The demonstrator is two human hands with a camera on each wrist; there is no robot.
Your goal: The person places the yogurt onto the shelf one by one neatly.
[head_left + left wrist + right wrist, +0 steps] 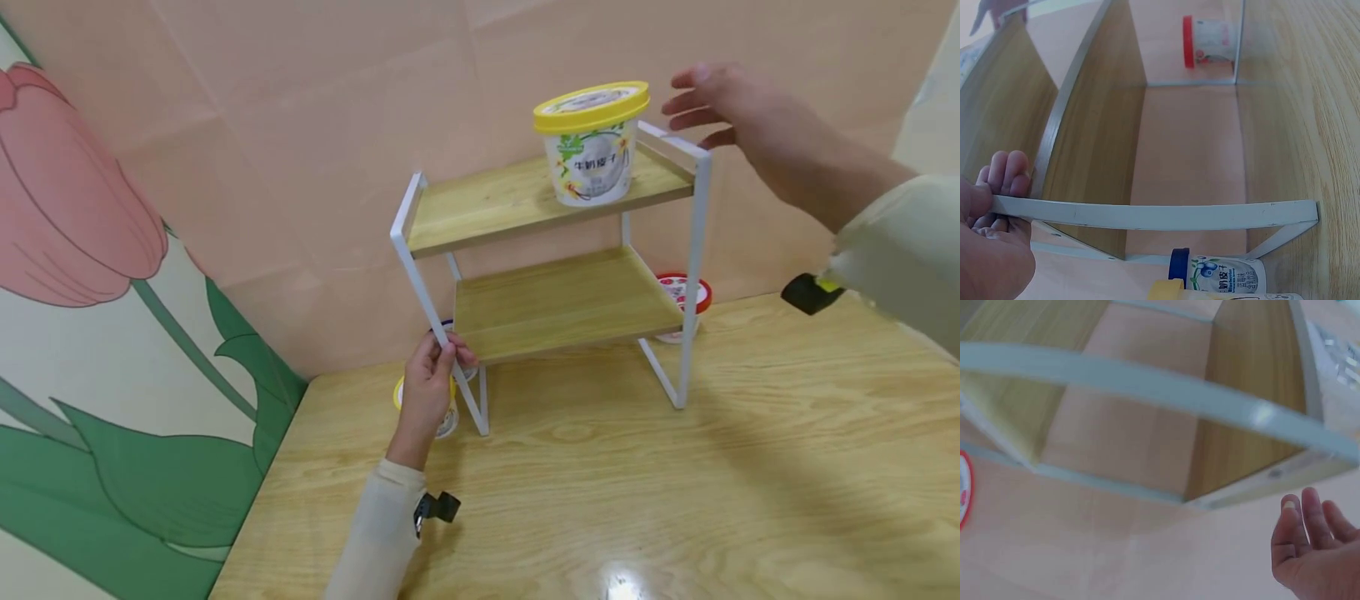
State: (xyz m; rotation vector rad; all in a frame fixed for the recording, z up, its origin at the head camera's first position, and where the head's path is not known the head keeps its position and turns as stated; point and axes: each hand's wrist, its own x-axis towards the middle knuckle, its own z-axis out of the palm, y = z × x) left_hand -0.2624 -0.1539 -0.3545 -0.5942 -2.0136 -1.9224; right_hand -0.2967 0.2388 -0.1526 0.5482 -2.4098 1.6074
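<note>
A two-tier rack with wooden shelves (pixel 480 208) and a white metal frame (pixel 697 275) stands on the table. My left hand (pixel 429 375) grips its left front leg near the lower shelf (pixel 562 304), fingers curled round the bar. On the upper shelf, towards the right end, sits a white tub with a yellow lid (pixel 592 146). My right hand (pixel 731 104) is raised just right of that tub, apart from it, fingers loosely bent and holding nothing. In the right wrist view the same hand (pixel 1316 550) is beside the frame's upper corner.
Behind the rack's right side stands a red-lidded tub (pixel 684 292). By the left leg are a blue-lidded tub (pixel 1225 274) and a yellow-lidded tub (pixel 1169 291). A pinkish wall covering (pixel 315 167) rises behind the wood-grain table (pixel 562 500); a tulip-painted panel (pixel 75 192) borders the left.
</note>
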